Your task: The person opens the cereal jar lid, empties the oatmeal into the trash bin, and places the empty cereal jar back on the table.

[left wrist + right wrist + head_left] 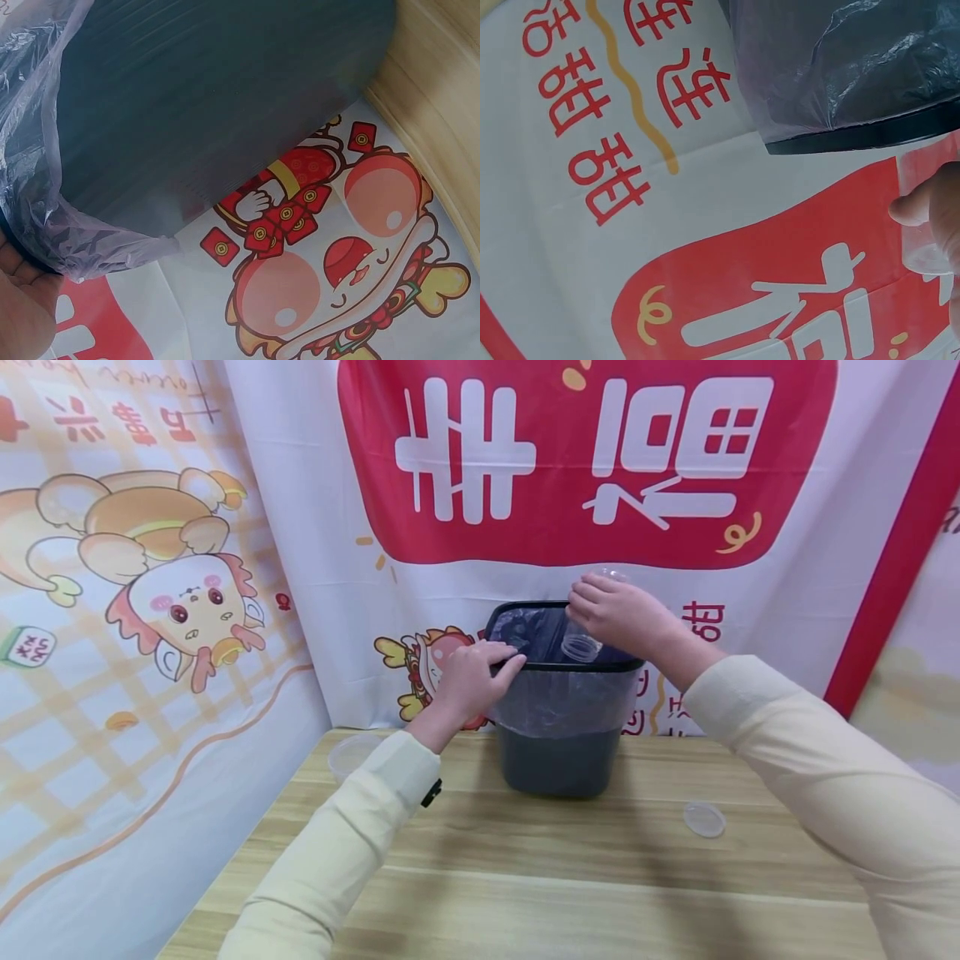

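A dark trash can [558,760] with a clear plastic liner [562,702] folded over its rim stands on the wooden table. My left hand [476,677] grips the can's near left rim; in the left wrist view, part of that hand [22,315] shows at the rim. Over the opening, my right hand [618,614] holds a clear plastic cup [581,646] tipped with its mouth down into the can. The cup's base [924,259] points up past the fingers in the right wrist view. Its middle is hidden behind the hand.
A round clear lid [705,819] lies on the table to the right of the can. Behind my left forearm sits a clear plastic container [352,756], partly hidden by the sleeve. Printed cloth [300,527] hangs behind and to the left of the table [510,877].
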`<state>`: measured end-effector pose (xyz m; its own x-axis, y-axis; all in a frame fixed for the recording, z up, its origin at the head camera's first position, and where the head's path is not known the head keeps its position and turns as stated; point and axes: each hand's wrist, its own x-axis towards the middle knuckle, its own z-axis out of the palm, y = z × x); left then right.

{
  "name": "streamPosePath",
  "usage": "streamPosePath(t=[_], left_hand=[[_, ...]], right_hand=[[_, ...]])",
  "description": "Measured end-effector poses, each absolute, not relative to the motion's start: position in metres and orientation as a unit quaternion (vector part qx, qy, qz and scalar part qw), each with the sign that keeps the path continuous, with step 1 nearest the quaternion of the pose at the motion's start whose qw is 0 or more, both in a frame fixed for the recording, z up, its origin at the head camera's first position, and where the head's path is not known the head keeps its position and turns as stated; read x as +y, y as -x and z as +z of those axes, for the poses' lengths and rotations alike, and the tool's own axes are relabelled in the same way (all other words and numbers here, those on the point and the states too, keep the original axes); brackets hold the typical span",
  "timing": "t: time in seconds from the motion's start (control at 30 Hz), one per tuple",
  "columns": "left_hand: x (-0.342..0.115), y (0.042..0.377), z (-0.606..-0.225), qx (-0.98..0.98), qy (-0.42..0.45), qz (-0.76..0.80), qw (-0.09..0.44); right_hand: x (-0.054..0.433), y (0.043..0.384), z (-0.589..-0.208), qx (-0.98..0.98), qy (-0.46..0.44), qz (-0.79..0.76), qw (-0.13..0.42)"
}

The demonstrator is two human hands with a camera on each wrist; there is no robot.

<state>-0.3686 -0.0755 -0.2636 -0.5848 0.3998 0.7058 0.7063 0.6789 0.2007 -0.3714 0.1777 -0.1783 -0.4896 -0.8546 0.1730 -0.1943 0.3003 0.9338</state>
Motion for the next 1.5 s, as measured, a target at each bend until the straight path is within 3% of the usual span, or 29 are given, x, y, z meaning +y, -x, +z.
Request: streamPosePath(t=[1.07,1.37,1.5], left_hand=[[-0.075,0.368,-0.264,-0.855,0.328,-0.239,0.324],[-0.075,0.37,-0.266,-0.845,0.339,-0.241,0.336],[-0.075,0.371,-0.265,-0.843,0.339,-0.24,0.341]], right_hand=[[0.172,0.374,-0.189,-0.638,-0.355,-0.59,0.345],[0.176,0.369,-0.175,-0.595,-0.322,-0.612,0.409],[0.177,0.369,-0.175,-0.574,-0.32,-0.64,0.4]])
